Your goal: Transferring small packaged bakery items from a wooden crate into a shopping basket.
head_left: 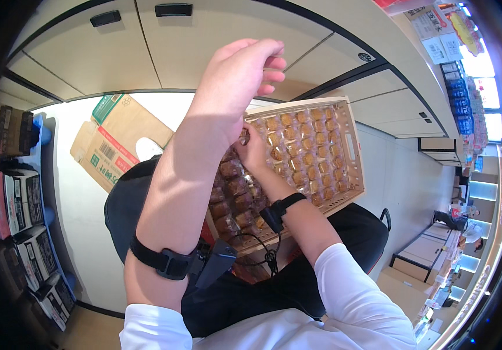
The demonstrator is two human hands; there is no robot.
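Observation:
A wooden crate [358, 173] with slotted sides sits tilted before me, close to my knees. Rows of golden, clear-wrapped pastries [308, 140] fill its right part, and darker brown wrapped pastries [236, 186] lie at its left. My right hand [253, 150] reaches over the left part of the crate, its fingers closed around a small wrapped pastry [243, 137], partly hidden by my left forearm. Raised above the crate's far left corner, my left hand [250, 67] has loosely curled fingers, apart from one another, with nothing visible in them. Its palm is mostly hidden.
Flattened cardboard [102, 153] lies on the white floor to the left. Beige cabinets [204, 46] with black handles run along the far side. Stacked packages [29, 233] line the left edge. Black straps with a cable [269, 256] sit on my forearms. Stocked shelves [461, 99] stand far right.

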